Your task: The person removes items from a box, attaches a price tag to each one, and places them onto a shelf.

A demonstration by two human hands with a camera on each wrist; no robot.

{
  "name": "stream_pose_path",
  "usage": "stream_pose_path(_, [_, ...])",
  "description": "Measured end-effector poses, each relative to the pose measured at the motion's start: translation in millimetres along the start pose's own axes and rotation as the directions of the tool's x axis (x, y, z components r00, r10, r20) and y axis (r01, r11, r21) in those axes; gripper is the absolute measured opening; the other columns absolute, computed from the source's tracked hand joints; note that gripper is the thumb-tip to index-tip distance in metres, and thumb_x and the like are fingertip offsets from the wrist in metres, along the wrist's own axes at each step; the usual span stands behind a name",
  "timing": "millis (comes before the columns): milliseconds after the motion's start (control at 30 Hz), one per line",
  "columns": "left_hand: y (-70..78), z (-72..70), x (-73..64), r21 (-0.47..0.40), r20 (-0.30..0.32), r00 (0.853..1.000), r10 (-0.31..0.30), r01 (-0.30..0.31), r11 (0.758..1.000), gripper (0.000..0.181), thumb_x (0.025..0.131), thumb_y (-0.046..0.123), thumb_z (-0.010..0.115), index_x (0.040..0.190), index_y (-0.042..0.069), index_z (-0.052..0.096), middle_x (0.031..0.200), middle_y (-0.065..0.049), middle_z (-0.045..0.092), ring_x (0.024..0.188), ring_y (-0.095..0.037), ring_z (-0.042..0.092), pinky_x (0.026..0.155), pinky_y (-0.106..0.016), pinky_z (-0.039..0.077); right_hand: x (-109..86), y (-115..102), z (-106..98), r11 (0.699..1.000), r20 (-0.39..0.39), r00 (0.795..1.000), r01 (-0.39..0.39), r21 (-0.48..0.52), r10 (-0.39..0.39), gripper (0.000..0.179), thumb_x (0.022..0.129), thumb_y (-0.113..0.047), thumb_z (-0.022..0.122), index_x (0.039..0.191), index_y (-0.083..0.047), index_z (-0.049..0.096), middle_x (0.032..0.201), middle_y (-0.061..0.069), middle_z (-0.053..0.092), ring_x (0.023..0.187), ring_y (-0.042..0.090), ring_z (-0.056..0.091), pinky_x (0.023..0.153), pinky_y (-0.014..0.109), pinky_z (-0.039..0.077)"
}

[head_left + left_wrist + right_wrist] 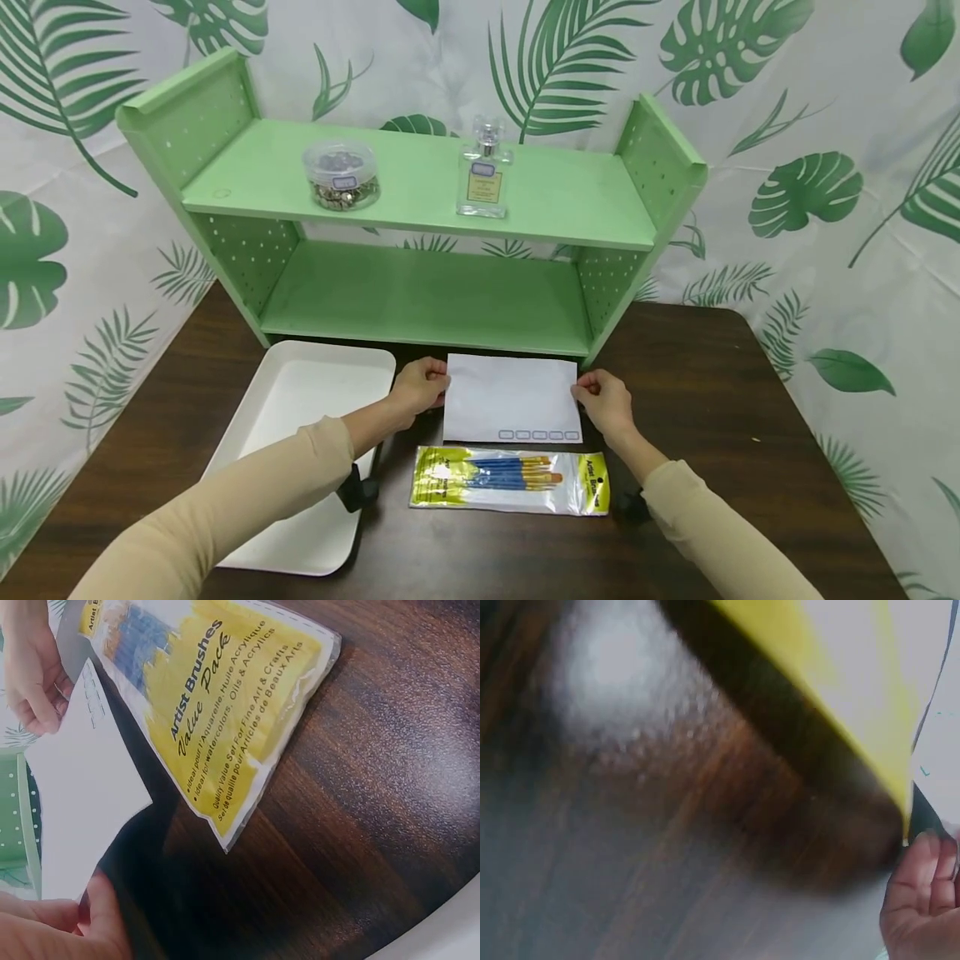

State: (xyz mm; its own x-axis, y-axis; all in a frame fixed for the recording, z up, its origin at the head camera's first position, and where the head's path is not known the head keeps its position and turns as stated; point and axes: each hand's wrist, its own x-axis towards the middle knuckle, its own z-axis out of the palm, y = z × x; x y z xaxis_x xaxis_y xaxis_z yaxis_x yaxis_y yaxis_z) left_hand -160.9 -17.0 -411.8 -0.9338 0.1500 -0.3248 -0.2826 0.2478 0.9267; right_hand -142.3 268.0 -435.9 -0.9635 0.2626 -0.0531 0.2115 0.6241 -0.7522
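Observation:
Both hands hold a white envelope [513,398] in front of the green shelf. Its face carries a row of small printed boxes along the lower right edge. The left hand [422,385] pinches the left edge between thumb and fingers, as the left wrist view also shows. At the opposite edge, the right hand [604,400] pinches it the same way. Directly below the envelope, a clear and yellow pack of artist brushes [512,481] lies flat on the dark wooden table. Blue-handled brushes show through its window.
A white tray [258,425] sits left, partly under the left forearm. Behind stands a two-tier green shelf [427,292]; a round clear jar [342,176] of small metallic pieces and a glass perfume bottle [484,173] stand on its upper board. Leaf-patterned cloth [825,250] hangs behind.

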Motion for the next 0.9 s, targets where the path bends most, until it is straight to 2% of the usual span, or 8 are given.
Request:
stream_pose_path(133, [-0.2,-2.3,-0.8,-0.014,-0.022,0.999,0.029,-0.029,0.999,0.025,0.094,0.002,0.050,0.117,-0.008,0.053,0.099,-0.014,0.054,0.084,-0.019,0.056,0.075,-0.032,0.055,-3.4,-2.5,-1.3,0.991,0.008,1.000,0.002,0.133,-0.003,0.012,0.089,-0.002,0.061,0.095,0.006,0.057,0.081,0.013,0.057,0.069,0.014,0.054,0.061,0.024,0.053])
stream_pose_path(267, [1.5,-5.0,-2.0,-0.011,-0.033,0.998,0.053,-0.054,0.998,0.025,0.095,0.004,0.049,0.117,-0.008,0.053,0.095,-0.012,0.052,0.079,-0.016,0.053,0.071,-0.029,0.053,-7.9,-7.7,-5.0,0.976,0.010,1.000,0.002,0.216,-0.005,0.013,0.090,-0.003,0.060,0.099,0.006,0.057,0.086,0.013,0.058,0.073,0.018,0.056,0.065,0.025,0.054])
stream_pose_path(400, [3.2,-5.9,-2.6,-0.016,-0.051,0.997,0.058,-0.059,0.998,0.025,0.096,0.005,0.049,0.117,-0.006,0.053,0.093,-0.009,0.052,0.077,-0.014,0.051,0.070,-0.028,0.052,-11.9,-10.1,-8.5,0.960,0.016,1.000,-0.011,0.279,0.007,0.014,0.091,-0.003,0.058,0.102,0.005,0.057,0.084,0.008,0.057,0.074,0.017,0.056,0.067,0.027,0.054])
stream_pose_path(533, [2.1,-6.7,-3.4,-0.045,-0.060,0.997,0.043,-0.046,0.998,0.028,0.096,0.007,0.050,0.121,-0.006,0.053,0.099,-0.012,0.055,0.081,-0.015,0.052,0.075,-0.031,0.052,-14.7,-11.0,-8.8,0.937,0.026,0.998,-0.054,0.345,0.048,0.015,0.091,-0.003,0.059,0.102,0.006,0.056,0.079,0.001,0.055,0.072,0.013,0.054,0.066,0.026,0.053])
stream_pose_path(733, [-1.4,-5.0,-11.9,-0.168,-0.033,0.999,-0.010,0.005,0.986,0.042,0.097,0.018,0.050,0.130,-0.006,0.041,0.120,-0.023,0.053,0.097,-0.024,0.057,0.083,-0.037,0.051,-17.0,-12.7,-8.4,0.862,0.042,0.990,-0.138,0.487,0.134,0.021,0.090,-0.007,0.062,0.104,0.007,0.055,0.074,-0.006,0.055,0.067,0.007,0.052,0.061,0.020,0.050])
stream_pose_path(800, [-3.6,-2.5,-17.5,-0.206,-0.040,0.999,-0.022,0.014,0.979,0.046,0.096,0.021,0.052,0.129,-0.007,0.036,0.121,-0.026,0.051,0.097,-0.025,0.058,0.082,-0.037,0.053,-17.2,-13.6,-8.3,0.835,0.051,0.986,-0.163,0.526,0.160,0.022,0.090,-0.008,0.062,0.104,0.007,0.055,0.072,-0.008,0.055,0.065,0.005,0.052,0.059,0.019,0.049])
stream_pose_path(900, [-7.9,2.9,-27.8,-0.270,-0.067,0.998,-0.022,0.003,0.963,0.048,0.095,0.021,0.055,0.124,-0.009,0.031,0.113,-0.026,0.052,0.088,-0.023,0.062,0.079,-0.035,0.055,-17.4,-15.7,-7.9,0.792,0.064,0.979,-0.195,0.579,0.194,0.022,0.090,-0.009,0.063,0.104,0.005,0.055,0.070,-0.009,0.055,0.063,0.004,0.051,0.058,0.018,0.048])
